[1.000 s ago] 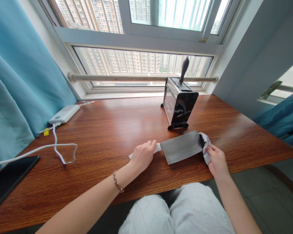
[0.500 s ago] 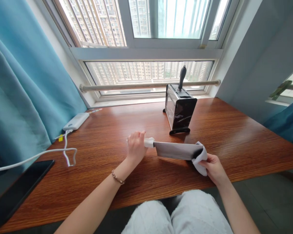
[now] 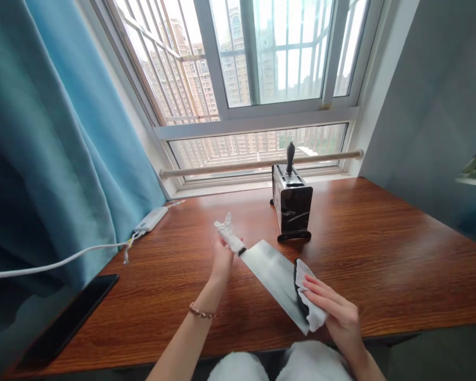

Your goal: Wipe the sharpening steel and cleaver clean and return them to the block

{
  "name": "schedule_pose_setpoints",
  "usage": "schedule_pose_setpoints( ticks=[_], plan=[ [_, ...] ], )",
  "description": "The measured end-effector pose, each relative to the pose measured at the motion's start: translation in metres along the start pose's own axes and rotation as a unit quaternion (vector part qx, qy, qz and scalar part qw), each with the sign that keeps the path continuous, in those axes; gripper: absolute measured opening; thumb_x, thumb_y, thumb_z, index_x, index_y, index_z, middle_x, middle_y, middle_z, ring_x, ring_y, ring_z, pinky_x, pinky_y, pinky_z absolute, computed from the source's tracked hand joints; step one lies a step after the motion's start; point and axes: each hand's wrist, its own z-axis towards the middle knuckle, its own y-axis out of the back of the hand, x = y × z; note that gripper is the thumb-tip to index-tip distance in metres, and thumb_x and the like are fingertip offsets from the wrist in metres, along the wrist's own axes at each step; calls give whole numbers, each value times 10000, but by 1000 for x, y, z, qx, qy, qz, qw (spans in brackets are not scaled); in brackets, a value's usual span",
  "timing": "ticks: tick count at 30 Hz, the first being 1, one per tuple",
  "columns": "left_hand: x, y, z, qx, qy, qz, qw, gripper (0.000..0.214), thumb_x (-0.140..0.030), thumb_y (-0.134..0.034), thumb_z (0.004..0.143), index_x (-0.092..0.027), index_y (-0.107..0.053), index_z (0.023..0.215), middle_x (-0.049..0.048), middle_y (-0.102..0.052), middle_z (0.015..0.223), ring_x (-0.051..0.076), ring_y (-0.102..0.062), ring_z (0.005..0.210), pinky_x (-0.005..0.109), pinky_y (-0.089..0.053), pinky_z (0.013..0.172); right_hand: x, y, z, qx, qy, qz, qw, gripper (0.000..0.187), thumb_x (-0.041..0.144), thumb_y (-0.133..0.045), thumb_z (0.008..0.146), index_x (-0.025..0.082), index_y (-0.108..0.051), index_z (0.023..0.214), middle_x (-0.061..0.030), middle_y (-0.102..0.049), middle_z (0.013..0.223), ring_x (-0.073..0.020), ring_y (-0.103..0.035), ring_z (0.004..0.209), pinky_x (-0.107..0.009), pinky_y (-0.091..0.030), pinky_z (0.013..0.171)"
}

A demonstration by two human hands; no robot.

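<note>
A wide-bladed cleaver (image 3: 270,275) is held over the wooden table, its blade slanting down to the right with a flat side facing up. White wrapping covers its handle, which my left hand (image 3: 223,259) grips from below. My right hand (image 3: 337,309) is closed on a white cloth (image 3: 310,296), with the fingers laid on top. That cloth lies against the blade near its far end from the handle and covers part of it.
A black knife block (image 3: 295,206) with one dark-handled tool upright in it stands beyond the blade. On the left are a white power strip (image 3: 151,219) with a cable, a black tablet-like device (image 3: 75,317) and a blue curtain (image 3: 103,159). A window lies behind the table (image 3: 381,254).
The cleaver has turned from nearly level to slanting, its flat now facing up. My right hand has moved from the blade's end onto its face with the cloth. The camera view has shifted.
</note>
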Motion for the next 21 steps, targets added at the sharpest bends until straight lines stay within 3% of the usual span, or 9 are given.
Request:
schedule_pose_setpoints(
  ticks=[2, 4, 7, 9, 11, 15, 18, 21],
  plan=[
    [-9, 2, -9, 51, 24, -100, 993, 463, -232, -653, 568, -114, -495, 987, 128, -546, 979, 248, -523, 928, 411, -379, 850, 0, 0, 0, -16, -5, 8, 1000, 338, 30, -503, 758, 221, -607, 1016, -77, -586, 1069, -235, -505, 1060, -410, -451, 872],
    [-21, 6, -18, 74, 36, -220, 972, 434, -123, -634, 525, -131, -518, 943, 98, -562, 956, 238, -531, 931, 380, -397, 842, -2, 0, 0, -27, -24, 21, 999, 313, 51, -502, 768, 226, -614, 1002, -77, -584, 1073, -236, -503, 1063, -415, -449, 874],
    [-47, 13, -28, 134, 84, -403, 902, 416, -23, -543, 480, -133, -540, 882, 66, -557, 902, 196, -538, 892, 332, -415, 836, -7, 1, 0, -35, -47, 34, 998, 283, 87, -517, 768, 236, -627, 981, -72, -587, 1072, -236, -502, 1065, -411, -445, 881],
    [-68, 16, -32, 188, 106, -488, 846, 322, -28, -510, 534, -133, -533, 838, 39, -524, 813, 135, -531, 787, 301, -431, 795, -10, 1, 0, -33, -78, 33, 996, 271, 105, -514, 770, 240, -633, 973, -69, -582, 1083, -225, -522, 1043, -387, -452, 878],
    [-89, 16, -36, 220, 127, -513, 820, 204, -49, -495, 635, -125, -518, 823, 25, -475, 754, 95, -501, 700, 271, -442, 729, -12, 0, 0, -27, -132, 35, 990, 264, 122, -505, 770, 241, -637, 966, -66, -573, 1098, -210, -552, 1000, -352, -470, 856],
    [-128, 11, -43, 240, 97, -495, 830, 125, -84, -501, 712, -115, -500, 833, 7, -409, 713, 70, -444, 637, 254, -435, 683, -19, -2, 3, -38, -240, 90, 966, 256, 161, -530, 726, 225, -651, 942, -56, -568, 1103, -214, -562, 981, -335, -461, 859],
    [-156, 13, -44, 248, 26, -474, 844, 134, -106, -536, 704, -125, -503, 833, -4, -390, 689, 66, -419, 613, 234, -426, 634, -27, -1, 14, -72, -345, 141, 925, 270, 201, -576, 678, 184, -657, 935, -66, -625, 998, -228, -588, 910, -321, -482, 785],
    [-187, 20, -35, 221, -56, -450, 864, 152, -50, -560, 663, -140, -503, 772, -17, -389, 660, 59, -418, 607, 222, -426, 650, -40, 1, 33, -3, -426, 188, 885, 266, 259, -652, 621, 125, -668, 850, -67, -670, 789, -203, -607, 723, -256, -467, 609]
  ],
)
